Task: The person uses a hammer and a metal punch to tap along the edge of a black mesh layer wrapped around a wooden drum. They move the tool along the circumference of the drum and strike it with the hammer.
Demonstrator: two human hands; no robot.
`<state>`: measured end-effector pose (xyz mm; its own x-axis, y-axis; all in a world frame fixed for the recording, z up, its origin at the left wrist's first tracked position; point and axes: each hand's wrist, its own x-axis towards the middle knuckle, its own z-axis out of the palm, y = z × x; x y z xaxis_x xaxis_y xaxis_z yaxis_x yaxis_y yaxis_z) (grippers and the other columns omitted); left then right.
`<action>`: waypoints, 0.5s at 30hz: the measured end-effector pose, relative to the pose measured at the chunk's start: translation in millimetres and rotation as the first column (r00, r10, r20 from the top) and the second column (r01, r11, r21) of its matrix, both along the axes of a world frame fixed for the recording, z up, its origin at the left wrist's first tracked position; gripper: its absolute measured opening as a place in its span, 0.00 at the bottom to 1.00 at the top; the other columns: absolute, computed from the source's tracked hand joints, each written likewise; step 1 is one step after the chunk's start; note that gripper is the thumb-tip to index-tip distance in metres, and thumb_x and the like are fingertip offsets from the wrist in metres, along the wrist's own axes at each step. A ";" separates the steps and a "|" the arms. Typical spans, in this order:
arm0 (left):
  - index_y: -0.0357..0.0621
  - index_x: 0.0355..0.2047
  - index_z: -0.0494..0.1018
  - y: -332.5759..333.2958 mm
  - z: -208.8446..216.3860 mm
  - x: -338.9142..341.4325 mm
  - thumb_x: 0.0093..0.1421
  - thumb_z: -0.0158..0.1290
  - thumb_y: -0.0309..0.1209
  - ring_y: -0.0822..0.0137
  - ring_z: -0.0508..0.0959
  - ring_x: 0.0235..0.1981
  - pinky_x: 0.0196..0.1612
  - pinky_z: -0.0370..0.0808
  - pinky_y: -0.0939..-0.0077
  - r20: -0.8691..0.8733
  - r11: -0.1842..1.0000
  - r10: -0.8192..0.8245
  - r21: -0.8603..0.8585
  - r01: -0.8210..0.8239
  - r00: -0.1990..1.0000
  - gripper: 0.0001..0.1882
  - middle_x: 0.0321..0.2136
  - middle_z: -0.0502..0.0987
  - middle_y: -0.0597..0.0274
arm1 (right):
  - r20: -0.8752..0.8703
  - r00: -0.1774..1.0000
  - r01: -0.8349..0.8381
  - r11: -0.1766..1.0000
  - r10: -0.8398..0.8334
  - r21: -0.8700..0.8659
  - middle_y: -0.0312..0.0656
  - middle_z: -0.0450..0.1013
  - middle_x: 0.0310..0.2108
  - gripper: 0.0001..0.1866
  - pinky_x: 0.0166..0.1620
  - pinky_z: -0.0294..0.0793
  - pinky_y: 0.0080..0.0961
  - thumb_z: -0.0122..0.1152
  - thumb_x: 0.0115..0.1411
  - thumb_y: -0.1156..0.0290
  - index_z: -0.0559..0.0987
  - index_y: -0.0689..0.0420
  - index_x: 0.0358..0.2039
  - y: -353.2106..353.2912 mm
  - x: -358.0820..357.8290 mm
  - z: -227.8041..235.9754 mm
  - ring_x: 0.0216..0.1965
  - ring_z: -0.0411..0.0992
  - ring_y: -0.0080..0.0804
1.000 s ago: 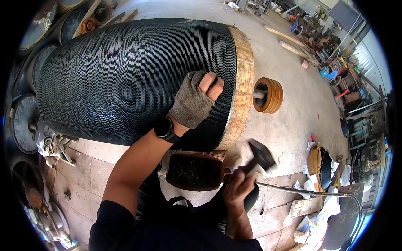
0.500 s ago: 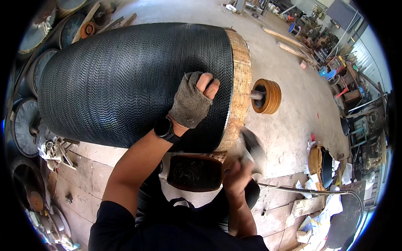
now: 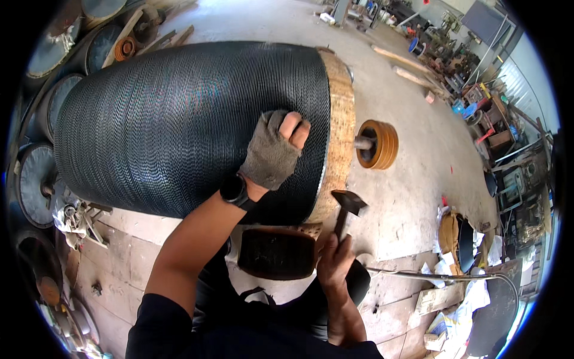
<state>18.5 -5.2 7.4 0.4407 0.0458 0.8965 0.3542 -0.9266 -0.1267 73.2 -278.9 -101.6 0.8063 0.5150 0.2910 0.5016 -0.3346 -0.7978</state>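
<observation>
A big roller (image 3: 179,131) with a black, finely ridged surface lies across the view, ending at the right in a tan woven-looking band (image 3: 339,125). My left hand (image 3: 275,148), in a worn grey-brown glove with two bare fingertips showing, is curled closed against the ridges near that end. Whatever its fingers pinch is hidden from me. Below the band, my right hand (image 3: 335,263) is bare and wrapped round the handle of a hammer (image 3: 350,203). The hammer's dark head points up, just right of the band's lower end.
An orange grooved pulley (image 3: 378,145) sits on the shaft at the roller's right end. Between my knees is a dark brown block-like thing (image 3: 277,253). Other rollers (image 3: 36,182) are stacked at left. A hose (image 3: 430,275) crosses at lower right, and machine parts (image 3: 508,125) crowd the right wall.
The hammer, blurred and tilted to the right before, now stands more upright and shows more sharply. My left hand keeps its place on the roller; the whole view has shifted slightly.
</observation>
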 end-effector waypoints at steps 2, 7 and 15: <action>0.41 0.43 0.75 -2.5 0.3 2.8 0.57 0.57 0.25 0.59 0.74 0.40 0.43 0.74 0.62 -0.017 0.998 -0.043 -0.042 0.042 0.999 0.13 0.42 0.71 0.58 | 0.071 0.997 -0.017 0.969 -0.001 0.248 0.44 0.72 0.20 0.14 0.23 0.68 0.33 0.49 0.72 0.66 0.71 0.64 0.32 0.6 -11.3 23.8 0.19 0.71 0.35; 0.43 0.47 0.76 -3.0 9.1 0.2 0.53 0.58 0.21 0.57 0.75 0.41 0.44 0.74 0.59 -0.043 0.999 -0.033 -0.024 0.032 0.999 0.18 0.41 0.71 0.59 | 0.287 0.958 0.000 0.996 0.025 -0.089 0.56 0.69 0.18 0.13 0.23 0.68 0.47 0.59 0.66 0.72 0.68 0.67 0.44 18.5 9.3 -8.8 0.18 0.70 0.59; 0.45 0.48 0.76 17.6 2.7 10.6 0.55 0.58 0.21 0.60 0.76 0.39 0.42 0.76 0.66 -0.056 0.999 -0.049 0.020 0.051 0.997 0.18 0.42 0.73 0.60 | 0.220 0.975 -0.070 0.990 0.041 0.125 0.57 0.72 0.21 0.12 0.22 0.68 0.48 0.61 0.66 0.74 0.69 0.65 0.44 18.6 1.8 -16.0 0.20 0.71 0.61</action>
<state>29.1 12.4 10.1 0.4908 0.0036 0.8713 0.2994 -0.9398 -0.1648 75.0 -260.3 -117.6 0.6880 0.5026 0.5235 0.6820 -0.2012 -0.7031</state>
